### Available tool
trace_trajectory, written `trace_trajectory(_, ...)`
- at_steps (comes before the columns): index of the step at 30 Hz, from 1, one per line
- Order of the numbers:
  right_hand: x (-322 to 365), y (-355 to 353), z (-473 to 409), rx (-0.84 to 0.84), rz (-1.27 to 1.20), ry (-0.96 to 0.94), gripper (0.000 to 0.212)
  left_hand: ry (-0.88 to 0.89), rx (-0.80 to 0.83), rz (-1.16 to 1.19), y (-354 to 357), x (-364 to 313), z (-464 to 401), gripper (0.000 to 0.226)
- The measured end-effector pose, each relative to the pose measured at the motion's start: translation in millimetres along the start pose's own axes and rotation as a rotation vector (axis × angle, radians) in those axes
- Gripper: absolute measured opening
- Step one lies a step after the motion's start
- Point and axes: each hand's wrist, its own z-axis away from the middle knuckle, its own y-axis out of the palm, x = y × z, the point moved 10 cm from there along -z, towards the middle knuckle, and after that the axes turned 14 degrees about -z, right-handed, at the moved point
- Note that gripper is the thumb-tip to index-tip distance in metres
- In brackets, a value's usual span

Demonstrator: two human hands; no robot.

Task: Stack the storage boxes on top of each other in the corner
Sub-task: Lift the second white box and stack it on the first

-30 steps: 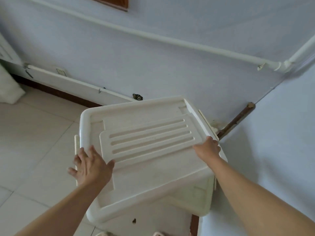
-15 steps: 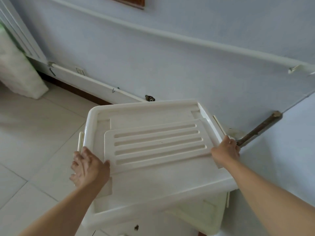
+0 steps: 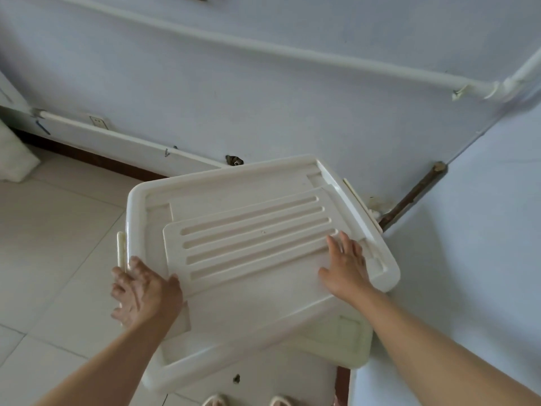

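Nearest, bottom edge: tips of two pale slippers (image 3: 248, 401) on the tiled floor (image 3: 52, 235); a small dark fleck on the tile just ahead of them.

Left hand (image 3: 143, 291): blurred, fingers spread and laid over the near-left rim of the upper storage box (image 3: 251, 259), thumb on the lid face, fingertips reaching down the outer side next to a cream side latch (image 3: 120, 250). It grasps the edge loosely, not clenched.

Right hand (image 3: 347, 266): palm flat on the lid, fingers splayed and pointing toward the wall, gripping nothing; it simply presses the surface near the right rim.

Upper storage box: cream-white plastic, lid up, with a raised panel of four long grooves. It sits skewed on top of a lower storage box (image 3: 342, 344), whose near-right corner juts out beneath it. The pair stands in the corner of the room, the upper box's far-right edge close to the right wall (image 3: 483, 230).

Obstructions at the corner: a brown stick (image 3: 415, 194) leaning in the wall joint, just beyond the box's far-right corner; whether it touches the box cannot be told.

Behind: dark skirting strip, a low white pipe (image 3: 117, 136) along the back wall (image 3: 263, 106) with a socket plate (image 3: 98, 121) above it, a small hole in the plaster just behind the box.

Farthest: an upper white pipe (image 3: 292, 51) running to an elbow at the corner. Far left, a white sack (image 3: 14, 162) on the floor.
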Motion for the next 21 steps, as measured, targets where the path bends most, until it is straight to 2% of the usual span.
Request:
trace_trajectory(9,15,15,29,0.051,-0.067,0.048,0.073,0.1,0.049,-0.02,-4,4,10,0.073)
trace_trajectory(21,54,31,50,0.076,-0.058,-0.048,0.072,0.158,0.087,-0.013,-9,11,37,0.066)
